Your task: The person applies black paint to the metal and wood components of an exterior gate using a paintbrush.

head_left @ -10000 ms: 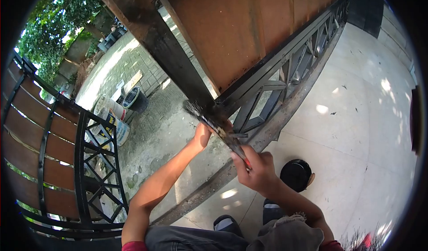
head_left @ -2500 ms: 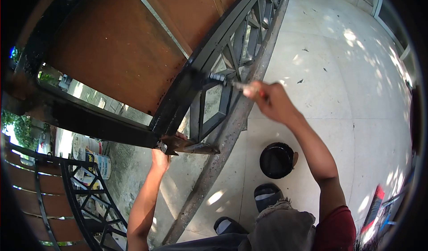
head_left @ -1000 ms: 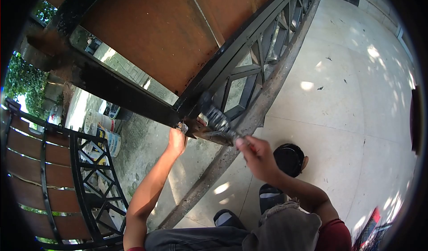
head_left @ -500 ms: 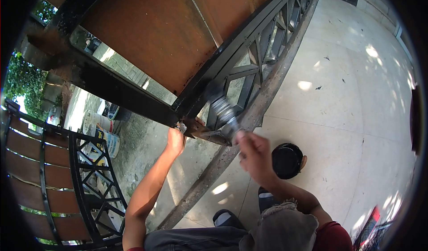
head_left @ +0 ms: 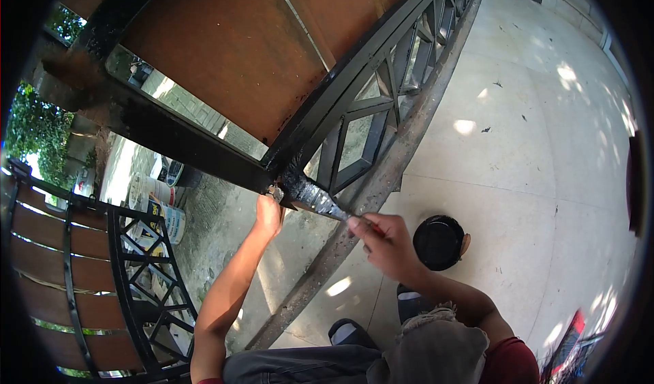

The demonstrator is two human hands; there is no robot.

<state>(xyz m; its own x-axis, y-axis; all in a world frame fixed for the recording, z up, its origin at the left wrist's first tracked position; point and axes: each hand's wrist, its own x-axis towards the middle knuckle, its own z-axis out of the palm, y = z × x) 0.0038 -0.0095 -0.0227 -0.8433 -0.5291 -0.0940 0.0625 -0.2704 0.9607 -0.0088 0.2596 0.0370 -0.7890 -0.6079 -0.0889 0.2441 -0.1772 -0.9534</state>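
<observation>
A paintbrush (head_left: 317, 198) is in my right hand (head_left: 387, 244), my fingers closed round its handle. Its bristles, dark with black paint, press against the lower corner of the gate (head_left: 289, 169), a black metal frame with brown panels. My left hand (head_left: 270, 215) grips the bottom end of that frame from the left, just beside the bristles; its fingertips are hidden behind the metal. Close to the left thumb shows a small rough greyish patch (head_left: 275, 192). A round black paint container (head_left: 437, 242) stands on the floor to the right of my right hand.
A raised concrete strip (head_left: 306, 285) crosses the floor below the gate. Paint buckets (head_left: 153, 207) stand beyond it at left, behind another gate section (head_left: 146, 268). Pale tiles (head_left: 504, 179) lie at right, with a red object (head_left: 569, 340) near the lower edge.
My right hand has brought the brush down and left along the frame, from the lattice bar to the corner. My left hand stays at the same place.
</observation>
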